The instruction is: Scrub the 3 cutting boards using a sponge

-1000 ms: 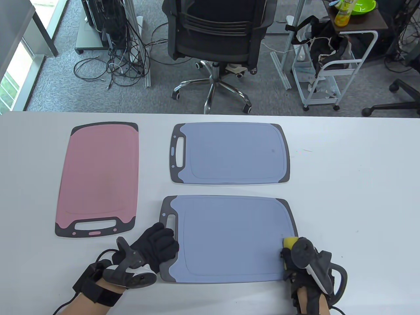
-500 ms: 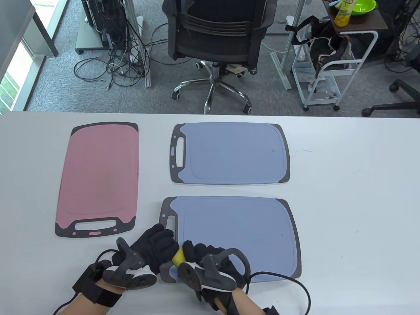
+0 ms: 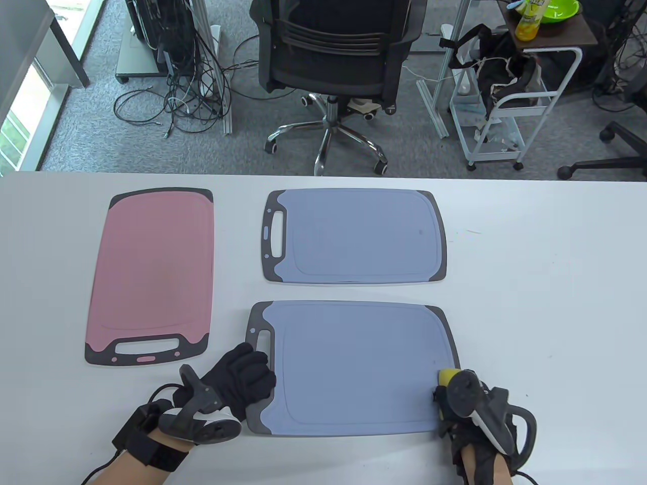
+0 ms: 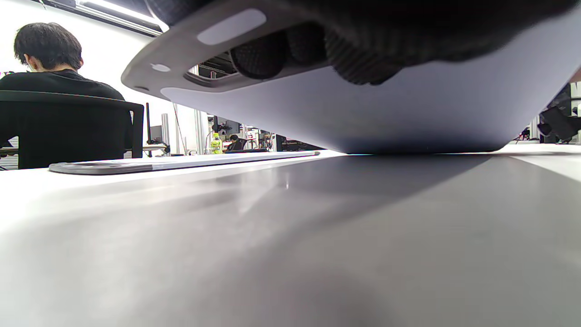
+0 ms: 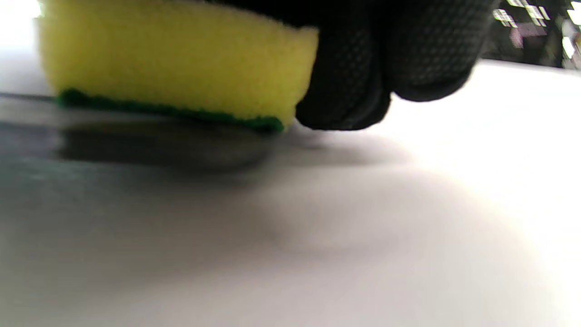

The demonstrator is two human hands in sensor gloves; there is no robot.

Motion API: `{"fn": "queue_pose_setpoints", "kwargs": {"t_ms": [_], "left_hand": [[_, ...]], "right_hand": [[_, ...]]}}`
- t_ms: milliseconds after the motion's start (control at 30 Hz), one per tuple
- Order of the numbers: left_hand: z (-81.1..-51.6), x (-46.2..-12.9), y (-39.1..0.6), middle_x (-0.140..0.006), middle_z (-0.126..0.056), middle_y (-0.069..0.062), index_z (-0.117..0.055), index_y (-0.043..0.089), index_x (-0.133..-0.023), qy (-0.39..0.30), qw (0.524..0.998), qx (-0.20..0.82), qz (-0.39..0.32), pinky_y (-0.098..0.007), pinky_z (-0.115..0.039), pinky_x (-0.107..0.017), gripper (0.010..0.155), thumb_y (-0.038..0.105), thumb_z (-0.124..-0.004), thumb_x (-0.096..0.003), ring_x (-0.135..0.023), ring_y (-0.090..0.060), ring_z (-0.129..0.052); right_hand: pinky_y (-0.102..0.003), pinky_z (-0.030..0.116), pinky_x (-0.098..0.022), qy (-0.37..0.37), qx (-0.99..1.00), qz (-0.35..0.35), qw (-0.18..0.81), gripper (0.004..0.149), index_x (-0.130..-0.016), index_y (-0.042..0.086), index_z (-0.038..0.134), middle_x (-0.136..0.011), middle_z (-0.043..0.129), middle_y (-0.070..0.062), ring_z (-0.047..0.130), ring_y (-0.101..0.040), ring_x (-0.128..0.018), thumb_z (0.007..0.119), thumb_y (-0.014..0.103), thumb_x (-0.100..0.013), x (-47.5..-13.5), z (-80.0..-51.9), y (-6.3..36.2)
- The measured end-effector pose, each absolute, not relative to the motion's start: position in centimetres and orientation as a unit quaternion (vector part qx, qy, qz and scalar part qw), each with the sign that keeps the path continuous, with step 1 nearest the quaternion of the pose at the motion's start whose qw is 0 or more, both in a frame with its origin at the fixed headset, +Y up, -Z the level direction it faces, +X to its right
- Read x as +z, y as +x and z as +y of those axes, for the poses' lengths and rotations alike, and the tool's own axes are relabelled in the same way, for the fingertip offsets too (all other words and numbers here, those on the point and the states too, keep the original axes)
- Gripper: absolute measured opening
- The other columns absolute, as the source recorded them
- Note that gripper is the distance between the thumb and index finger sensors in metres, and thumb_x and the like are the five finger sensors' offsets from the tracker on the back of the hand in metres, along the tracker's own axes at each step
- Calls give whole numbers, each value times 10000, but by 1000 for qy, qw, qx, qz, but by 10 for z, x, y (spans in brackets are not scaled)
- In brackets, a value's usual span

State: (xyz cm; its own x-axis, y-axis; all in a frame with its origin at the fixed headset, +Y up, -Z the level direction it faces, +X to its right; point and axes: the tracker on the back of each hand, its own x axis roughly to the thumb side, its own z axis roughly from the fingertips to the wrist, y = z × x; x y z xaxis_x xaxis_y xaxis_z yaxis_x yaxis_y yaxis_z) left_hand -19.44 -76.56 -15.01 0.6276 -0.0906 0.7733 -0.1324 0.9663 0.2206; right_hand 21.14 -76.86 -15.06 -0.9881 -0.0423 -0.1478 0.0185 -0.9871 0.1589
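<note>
Yellow sponge [image 3: 446,375], green scouring face down, gripped in the curled fingers of the right hand [image 3: 475,409]. Positioned at the right rim of the near blue board [image 3: 354,369], towards its near corner; in the right wrist view, green layer seen meeting the surface, though blurred. Left hand [image 3: 242,379] well apart from the right, laid on the grey handle end of the same board, fingers [image 4: 354,59] spread over it and pressing. Cannot tell whether any fingertip hooks under the edge. Far blue board [image 3: 354,235] and pink board [image 3: 151,273] lying flat on the white table [image 3: 556,303], neither one touched by a hand.

Step judged in hand: scrubbing the near board, with the sponge at one extreme of a stroke.

Recommended practice, as judgement only:
- Hold the green face flat; avoid rolling onto the yellow foam or dragging glove fingertips on the board.
- Sweep across towards the handle end in overlapping passes, working from the near edge up to the far edge, groove and dark rim included.
- Maintain steady downward pressure with the left hand to stop the thin board sliding or pivoting on the smooth table.
- Stop short of the left fingers; shift them only with the sponge lifted.
- Avoid running off the rim onto the table.

Remaining, by present layout: two more boards, no sign of scrubbing readable on either.
</note>
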Motion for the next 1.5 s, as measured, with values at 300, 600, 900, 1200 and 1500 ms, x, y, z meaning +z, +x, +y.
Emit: {"fn": "queue_pose_setpoints", "kwargs": {"t_ms": [300, 600, 900, 1200, 1500], "left_hand": [[-766, -150, -194, -943, -745, 82, -611, 316, -947, 130, 892, 10, -432, -543, -595, -791, 433, 414, -842, -594, -1002, -219, -768], [-765, -152, -195, -945, -742, 88, -608, 320, -947, 126, 893, 15, -431, -540, -588, -794, 435, 417, -842, -593, -1007, -212, -762], [-766, -153, -196, -949, -731, 84, -600, 318, -950, 123, 894, 25, -430, -546, -567, -797, 433, 411, -834, -598, -1014, -219, -744], [-766, -152, -195, -946, -738, 83, -607, 318, -947, 124, 894, 22, -430, -546, -574, -795, 433, 410, -840, -594, -1011, -219, -752], [-766, -153, -196, -950, -739, 88, -608, 323, -947, 122, 896, 24, -426, -547, -572, -795, 436, 407, -848, -593, -1017, -215, -750]], "right_hand": [[-437, 797, -473, -288, -957, -36, -9, 736, -1033, 102, 625, -783, 811, -99, 909, -212, -547, 681, 586, -481, -127, -734, -12], [-444, 795, -469, -85, -994, -65, -5, 725, -1037, 122, 625, -792, 811, -87, 912, -221, -548, 679, 579, -477, -147, -755, 110], [-471, 789, -447, 134, -987, -80, -43, 725, -1004, 34, 652, -757, 836, -142, 921, -262, -517, 718, 530, -480, -145, -776, 236], [-433, 796, -476, -260, -964, -52, -13, 737, -1034, 103, 619, -785, 808, -96, 907, -210, -550, 681, 589, -483, -128, -737, 12], [-441, 795, -479, -170, -983, -61, 15, 726, -1041, 123, 613, -801, 810, -80, 914, -222, -561, 671, 583, -482, -136, -745, 58]]}}
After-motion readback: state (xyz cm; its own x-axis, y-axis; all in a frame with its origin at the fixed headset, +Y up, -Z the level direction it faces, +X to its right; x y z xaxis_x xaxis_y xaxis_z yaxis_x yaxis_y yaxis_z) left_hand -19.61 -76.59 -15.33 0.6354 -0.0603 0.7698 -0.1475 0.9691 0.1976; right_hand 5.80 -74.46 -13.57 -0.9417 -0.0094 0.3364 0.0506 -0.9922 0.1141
